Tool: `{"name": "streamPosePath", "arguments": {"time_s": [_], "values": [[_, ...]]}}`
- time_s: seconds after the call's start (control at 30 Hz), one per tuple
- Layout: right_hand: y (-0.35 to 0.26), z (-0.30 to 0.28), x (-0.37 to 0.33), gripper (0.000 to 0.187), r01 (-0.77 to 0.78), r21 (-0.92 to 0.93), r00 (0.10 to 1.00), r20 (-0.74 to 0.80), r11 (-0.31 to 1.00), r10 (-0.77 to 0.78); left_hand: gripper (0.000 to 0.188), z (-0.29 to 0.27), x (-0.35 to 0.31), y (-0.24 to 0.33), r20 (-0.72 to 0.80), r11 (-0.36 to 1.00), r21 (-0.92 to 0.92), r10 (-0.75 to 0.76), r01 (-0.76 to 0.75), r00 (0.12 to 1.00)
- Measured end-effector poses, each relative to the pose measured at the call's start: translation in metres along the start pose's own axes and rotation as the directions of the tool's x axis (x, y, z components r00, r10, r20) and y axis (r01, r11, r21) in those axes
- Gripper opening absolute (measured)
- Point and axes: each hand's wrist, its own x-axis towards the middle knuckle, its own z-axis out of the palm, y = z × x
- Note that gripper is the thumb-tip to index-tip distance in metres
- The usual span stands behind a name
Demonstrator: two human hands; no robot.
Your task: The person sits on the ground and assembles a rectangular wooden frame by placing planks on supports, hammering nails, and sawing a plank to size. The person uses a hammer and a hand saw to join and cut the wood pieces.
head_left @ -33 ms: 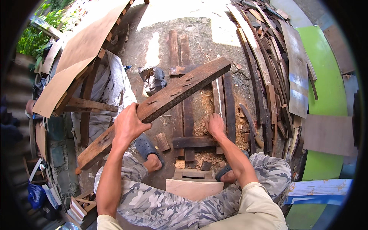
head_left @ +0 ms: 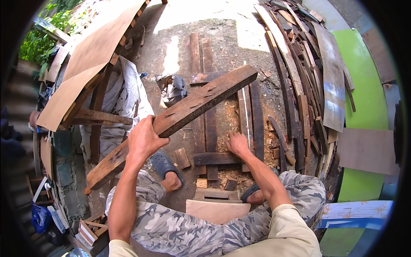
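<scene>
A thick, dark, weathered wooden beam (head_left: 201, 101) slants across the view from lower left to upper right, with notches along its upper face. My left hand (head_left: 145, 139) is closed around its lower part and holds it raised off the ground. My right hand (head_left: 238, 144) is low over the wood shavings (head_left: 229, 111), beside a plank with a thin white strip (head_left: 245, 109) along it. Its fingers are curled, and their tips are partly hidden, so what they hold cannot be made out. Near my right wrist lies a dark crosspiece (head_left: 217, 158) over two long boards.
A machete-like blade with a wooden handle (head_left: 290, 158) lies right of the planks. Stacked timber (head_left: 302, 77) lines the right side, with green panels (head_left: 359, 73) beyond. Plywood sheets (head_left: 92, 55) lean at left. A small wood block (head_left: 183, 158) lies near my left foot.
My right hand has shifted slightly left, away from the white-striped plank and over the shavings. The beam and my left hand stay nearly still.
</scene>
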Motion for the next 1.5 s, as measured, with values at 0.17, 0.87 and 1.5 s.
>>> {"name": "streamPosePath", "arguments": {"time_s": [0.17,0.87,1.5], "values": [[-0.022,0.015,-0.021,0.113,0.114,-0.106,0.87,0.491,0.988,-0.047,0.067,-0.001,-0.003,-0.005,0.046,0.998,0.059,-0.02,0.017,0.999],[-0.051,-0.203,-0.067,0.112,0.07,-0.081,0.97,0.237,0.994,-0.049,0.079,-0.061,-0.006,-0.011,-0.147,0.974,-0.199,-0.139,0.108,0.979],[0.032,-0.009,-0.085,0.107,0.036,-0.152,0.979,0.202,0.988,-0.004,0.073,-0.054,-0.002,-0.01,-0.286,0.992,-0.12,-0.06,0.026,0.956]]}}
